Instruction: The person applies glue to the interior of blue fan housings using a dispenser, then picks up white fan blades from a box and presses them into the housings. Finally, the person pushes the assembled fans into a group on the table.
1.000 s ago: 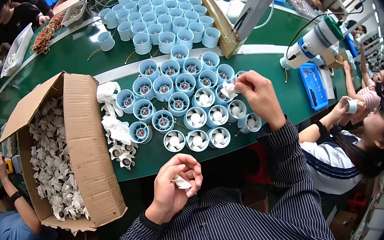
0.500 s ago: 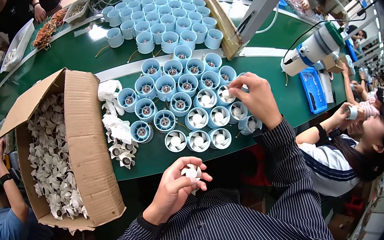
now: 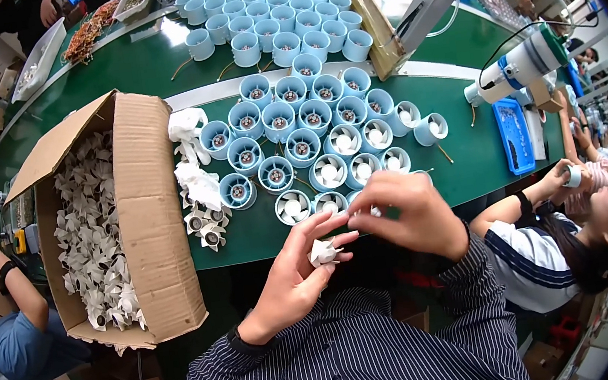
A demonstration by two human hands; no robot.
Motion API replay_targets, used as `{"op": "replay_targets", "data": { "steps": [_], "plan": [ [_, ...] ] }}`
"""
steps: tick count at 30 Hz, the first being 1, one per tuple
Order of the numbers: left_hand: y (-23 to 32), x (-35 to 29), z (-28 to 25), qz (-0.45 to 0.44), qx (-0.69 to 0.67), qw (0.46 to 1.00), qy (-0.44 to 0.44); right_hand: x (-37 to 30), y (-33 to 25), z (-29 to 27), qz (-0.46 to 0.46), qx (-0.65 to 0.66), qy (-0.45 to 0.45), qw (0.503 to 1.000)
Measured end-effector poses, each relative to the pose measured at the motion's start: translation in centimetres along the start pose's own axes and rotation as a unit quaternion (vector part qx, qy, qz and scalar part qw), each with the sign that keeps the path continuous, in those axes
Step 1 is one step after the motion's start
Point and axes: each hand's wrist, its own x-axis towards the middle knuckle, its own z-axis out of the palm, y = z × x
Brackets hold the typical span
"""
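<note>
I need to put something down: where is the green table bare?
Bare green table lies between the rightmost blue cup and the blue tray; a smaller patch lies between the loose fan wheels and front-row cups. The middle is crowded with packed cups.

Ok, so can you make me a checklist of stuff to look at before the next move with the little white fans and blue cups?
1. Left hand has a fan: ok, it holds a white fan impeller in its fingers.
2. Right hand has a fan: cannot tell, it is blurred and a bit of white shows by its fingertips.
3. Spare fans within view: ok, many loose impellers lie in the open cardboard box.
4. Some blue cups have fans: ok, such as this filled housing.
5. All blue cups have fans: not ok, several show none, such as this unfilled housing.
</note>
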Motion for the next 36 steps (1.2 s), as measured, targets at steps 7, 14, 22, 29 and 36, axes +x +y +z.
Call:
{"op": "replay_targets", "data": {
  "steps": [7,14,22,29,36],
  "plan": [
    [-0.8,0.4,0.4,0.075,0.166,0.983,0.020,-2.2,-0.6,2.8,-0.118,-0.017,-0.006,0.993],
    [-0.2,0.3,1.0,0.155,0.046,0.987,-0.006,-3.2,0.5,2.9,-0.142,0.058,0.055,0.987],
    [0.2,-1.0,-1.6,0.169,0.060,0.984,-0.011,-2.2,0.8,1.1,-0.203,0.039,0.116,0.971],
    [1.0,-1.7,-3.1,0.093,-0.044,0.995,0.016,-0.9,-1.0,2.6,-0.171,0.022,0.054,0.983],
    [0.2,-2.0,-3.7,0.095,-0.034,0.995,0.017,-0.8,-1.0,5.3,-0.220,-0.028,0.084,0.972]
  ]
}}
